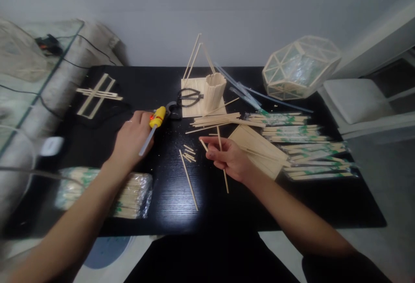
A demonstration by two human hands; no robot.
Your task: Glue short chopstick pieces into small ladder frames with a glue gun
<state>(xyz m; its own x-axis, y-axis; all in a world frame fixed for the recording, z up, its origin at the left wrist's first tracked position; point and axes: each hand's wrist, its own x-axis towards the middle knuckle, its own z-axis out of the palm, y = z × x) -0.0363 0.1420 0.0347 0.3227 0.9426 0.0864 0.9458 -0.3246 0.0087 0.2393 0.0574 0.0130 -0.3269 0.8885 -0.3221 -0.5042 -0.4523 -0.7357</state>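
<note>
My left hand (133, 138) is closed round a yellow glue gun (157, 118) with a red light and a glue stick poking out toward me, at the middle left of the black table (162, 196). My right hand (228, 157) pinches a long thin wooden stick (222, 157) that runs from near the stick pile down toward me. A short stick piece (204, 145) lies by its forefinger. Several short offcuts (189, 153) and one long stick (188, 179) lie between the hands.
Black scissors (189, 97) rest on a wooden square beside a stick cup (214, 90). A flat stick panel (259, 149) and wrapped chopstick packs (308, 149) lie to the right. A geodesic stick frame (300, 67) stands far right, a bagged stick bundle (129, 194) near left.
</note>
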